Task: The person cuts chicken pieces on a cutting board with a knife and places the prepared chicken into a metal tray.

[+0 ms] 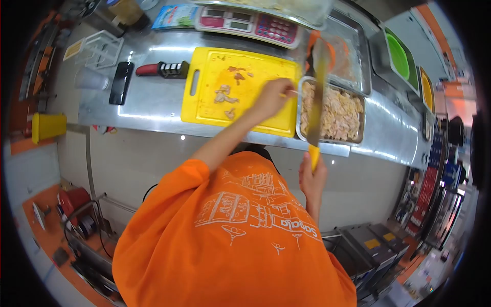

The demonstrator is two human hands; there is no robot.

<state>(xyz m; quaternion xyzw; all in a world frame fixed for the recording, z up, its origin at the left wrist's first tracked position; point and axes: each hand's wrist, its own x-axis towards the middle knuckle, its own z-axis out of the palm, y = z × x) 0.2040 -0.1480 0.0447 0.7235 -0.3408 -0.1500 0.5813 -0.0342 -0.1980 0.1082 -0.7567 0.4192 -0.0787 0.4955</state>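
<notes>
My right hand grips the yellow handle of a long knife, whose blurred blade points away from me over the steel tray. Many pale, chopped meat pieces fill that tray. My left hand is closed over the right side of the yellow cutting board, its fingertips by the tray's rim. A small whitish bit shows at those fingertips, too blurred to name. Several meat scraps lie on the board's left half, with reddish bits above them.
A scale stands behind the board, with a large tray above it. To the left lie a red-and-black knife sharpener, a black phone and a white rack. Bins with green and yellow containers stand at right.
</notes>
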